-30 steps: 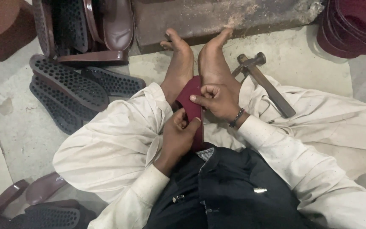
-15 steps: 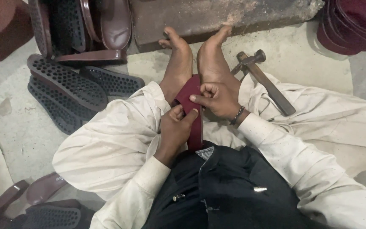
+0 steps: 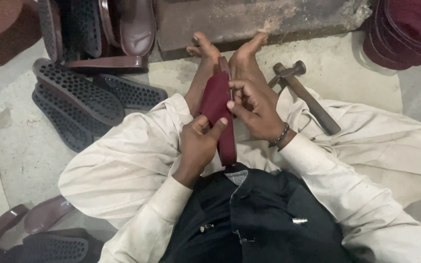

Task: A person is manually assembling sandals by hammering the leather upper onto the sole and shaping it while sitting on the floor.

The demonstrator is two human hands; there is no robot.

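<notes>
Both-handed, left hand (image 3: 200,143) fingers curled round maroon sole (image 3: 219,104) (wedged between feet), right hand (image 3: 255,109) pinching its edge

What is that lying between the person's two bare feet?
A dark red sole piece stands on edge between the feet, pinched there. The left hand and right hand both grip it, seen in the head view.

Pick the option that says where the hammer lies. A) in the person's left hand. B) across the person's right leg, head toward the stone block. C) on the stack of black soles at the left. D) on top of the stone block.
B: the hammer rests on the pale trouser cloth of the right leg, beside the right hand, while both hands hold the maroon sole.
</notes>
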